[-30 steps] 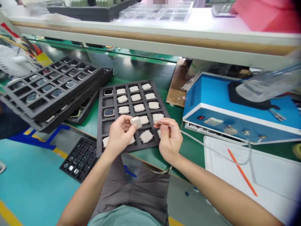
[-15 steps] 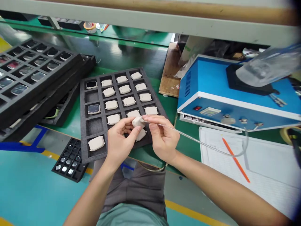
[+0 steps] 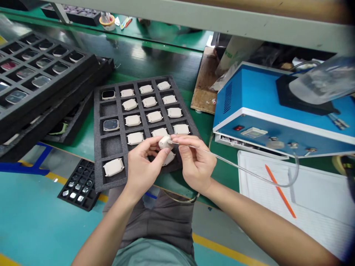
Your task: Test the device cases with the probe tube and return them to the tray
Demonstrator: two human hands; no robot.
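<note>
Between the thumb and fingers of my left hand is a small cream watch case, tilted on edge over the foam tray's front. My right hand pinches the end of a clear thin tube, its tip against or very close to the case; exact contact is hard to see. Below both hands lies the dark grey foam tray, holding several cream watch cases in its compartments. Two units in its left column show dark screens, one being the watch. My fingers hide part of the front row.
A blue machine, joined to the tube, stands at right with a plastic bottle on top. Papers and an orange pen lie before it. Stacked foam trays rise at left; a black tray sits lower down.
The view has shifted slightly. The watch case has turned a little in my left hand, while both hands keep their holds and the tube tip stays at the case.
</note>
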